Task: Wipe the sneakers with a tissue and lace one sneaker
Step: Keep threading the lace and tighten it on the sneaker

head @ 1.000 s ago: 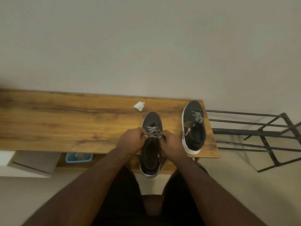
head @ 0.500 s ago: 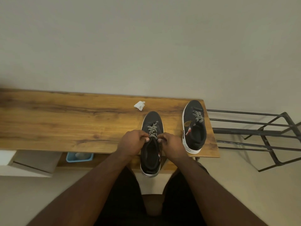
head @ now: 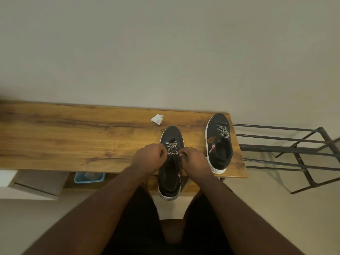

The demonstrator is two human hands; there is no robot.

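Black with a white sole, the near sneaker (head: 170, 173) lies on the wooden table (head: 73, 137), its heel past the front edge. My left hand (head: 149, 159) and right hand (head: 195, 161) each pinch its striped lace (head: 172, 149) over the tongue. The second sneaker (head: 219, 144) stands to the right, the crumpled tissue (head: 157, 119) behind

**Colours/patterns**

Both sneakers black with white soles: near sneaker (head: 169, 173) at the table's front edge, far sneaker (head: 219, 144) at its right end. Laces (head: 172, 149) black-and-white zigzag. Far sneaker has a gold badge and a red-white stripe. Tissue (head: 157, 119) white. Table (head: 73, 137) amber wood grain. Rack (head: 294, 150) black. Bin (head: 89, 177) light blue.
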